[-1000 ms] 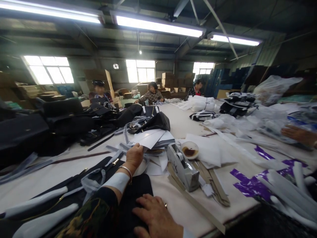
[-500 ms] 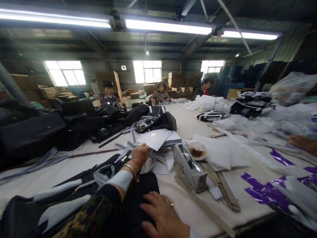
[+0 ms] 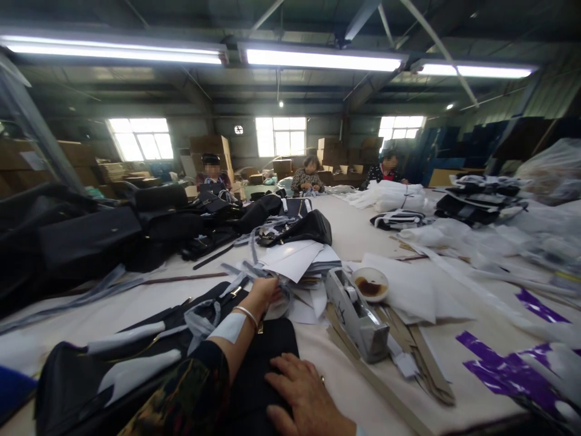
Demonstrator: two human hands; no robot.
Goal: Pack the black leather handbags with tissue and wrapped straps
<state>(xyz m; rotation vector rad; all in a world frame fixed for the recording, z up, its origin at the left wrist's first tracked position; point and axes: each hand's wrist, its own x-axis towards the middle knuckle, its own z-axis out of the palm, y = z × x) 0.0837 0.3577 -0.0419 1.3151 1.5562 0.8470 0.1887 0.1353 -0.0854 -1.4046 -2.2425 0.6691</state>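
My right hand (image 3: pixel 302 390) lies flat on a black bag flap (image 3: pixel 276 339), fingers spread, holding nothing. My left hand (image 3: pixel 263 293) reaches over the bag's far edge. Its fingers curl downward beside a clear plastic piece (image 3: pixel 284 306); they are blurred and partly hidden, so I cannot tell whether they grip it. Just beyond is a stack of white paper sheets (image 3: pixel 295 260). The bag (image 3: pixel 68 375) stretches left below my left arm, with white wrapping (image 3: pixel 140 369) and translucent strips (image 3: pixel 202 321) on its straps and gold hardware.
A grey tape dispenser (image 3: pixel 358 321) stands right of my hands, beside a roll of tape (image 3: pixel 370 283) and cardboard strips (image 3: pixel 426 357). Black bags (image 3: pixel 91 236) pile up at left. Purple plastic (image 3: pixel 503 369) lies at right. Several people (image 3: pixel 308 178) sit at the table's far side.
My left hand has moved off the white paper sheet and down toward the clear plastic. My right hand stays on the black flap. The whole view has shifted slightly.
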